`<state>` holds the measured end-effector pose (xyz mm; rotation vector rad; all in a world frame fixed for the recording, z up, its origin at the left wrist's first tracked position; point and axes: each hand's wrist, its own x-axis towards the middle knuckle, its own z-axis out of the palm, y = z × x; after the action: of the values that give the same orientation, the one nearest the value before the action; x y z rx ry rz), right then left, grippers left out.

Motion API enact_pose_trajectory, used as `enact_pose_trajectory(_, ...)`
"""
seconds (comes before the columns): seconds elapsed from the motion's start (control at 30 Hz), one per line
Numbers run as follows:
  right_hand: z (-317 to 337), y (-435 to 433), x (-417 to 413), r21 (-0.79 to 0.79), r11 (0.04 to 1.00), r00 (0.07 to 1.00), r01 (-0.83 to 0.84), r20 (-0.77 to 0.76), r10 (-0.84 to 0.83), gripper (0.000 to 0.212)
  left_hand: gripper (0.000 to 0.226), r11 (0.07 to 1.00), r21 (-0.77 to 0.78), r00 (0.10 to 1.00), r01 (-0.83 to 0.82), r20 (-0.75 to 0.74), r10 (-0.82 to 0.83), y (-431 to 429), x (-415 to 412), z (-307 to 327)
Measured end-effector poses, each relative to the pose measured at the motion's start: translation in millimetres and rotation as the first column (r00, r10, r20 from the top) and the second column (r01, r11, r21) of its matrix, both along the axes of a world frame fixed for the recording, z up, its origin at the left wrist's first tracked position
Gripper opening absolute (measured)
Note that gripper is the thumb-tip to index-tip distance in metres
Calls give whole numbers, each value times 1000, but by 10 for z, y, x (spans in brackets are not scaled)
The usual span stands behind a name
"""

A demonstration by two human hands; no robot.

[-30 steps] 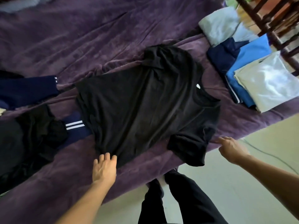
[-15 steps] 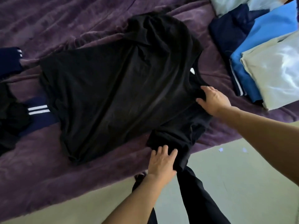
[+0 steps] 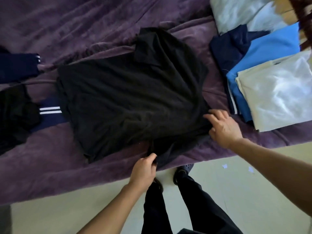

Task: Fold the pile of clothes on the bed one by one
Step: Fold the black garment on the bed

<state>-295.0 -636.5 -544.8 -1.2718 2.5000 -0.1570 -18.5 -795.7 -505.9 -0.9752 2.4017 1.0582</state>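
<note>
Pinching the near sleeve (image 3: 170,149) between thumb and curled fingers, the left hand (image 3: 143,169) holds that sleeve at the bed's near edge, where it lies partly tucked below the body of the black T-shirt (image 3: 131,95). The right hand (image 3: 222,127) sits at the shirt's shoulder end with its fingers spread and bent, tips on the cloth beside the collar; whether they grip the edge or only press it flat cannot be told. The shirt lies spread across the middle of the bed (image 3: 67,22), hem toward the person's left and collar toward the right, with the far sleeve bunched and turned inward along its far side. To the right, just beside the shirt but apart from it, lies the folded stack (image 3: 278,92): a pale piece in front, with blue, navy and light pieces overlapping behind. To the left lies the unfolded heap (image 3: 15,115), a crumpled black garment on a navy striped garment (image 3: 50,115), whose striped end is touched or overlapped by the shirt's hem. By this layout several garments appear finished, the present shirt is judged to be at its first fold, the sleeve turn-in, and at least two or three pieces on the left are left to fold.
</note>
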Motion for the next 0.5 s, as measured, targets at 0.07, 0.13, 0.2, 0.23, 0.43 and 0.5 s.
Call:
enact_pose_trajectory(0.07,-20,-50,241,131,971,979,-202,63,195,76,26,990,7,989,-141,-39,141,-22,-7,88)
enact_pose_trajectory(0.13,-126,-59,449,321,897,952,-303,148,268,80,23,968,8,963,-252,-95,251,-78,7,163)
enact_pose_trajectory(0.2,-232,-30,516,385,900,976,-204,152,156,63,25,943,5,937,-332,-116,330,-172,43,220)
enact_pose_trajectory(0.23,-251,-28,503,382,917,988,-117,141,67,51,26,935,-1,928,-355,-122,352,-228,66,257)
enact_pose_trajectory(0.43,14,-27,104,201,979,997,-40,75,26,29,73,992,-122,958,15,284,20,-542,142,464)
enact_pose_trajectory(0.5,164,-19,-88,172,985,1000,-16,4,15,28,58,979,-149,959,142,267,-99,-536,52,469)
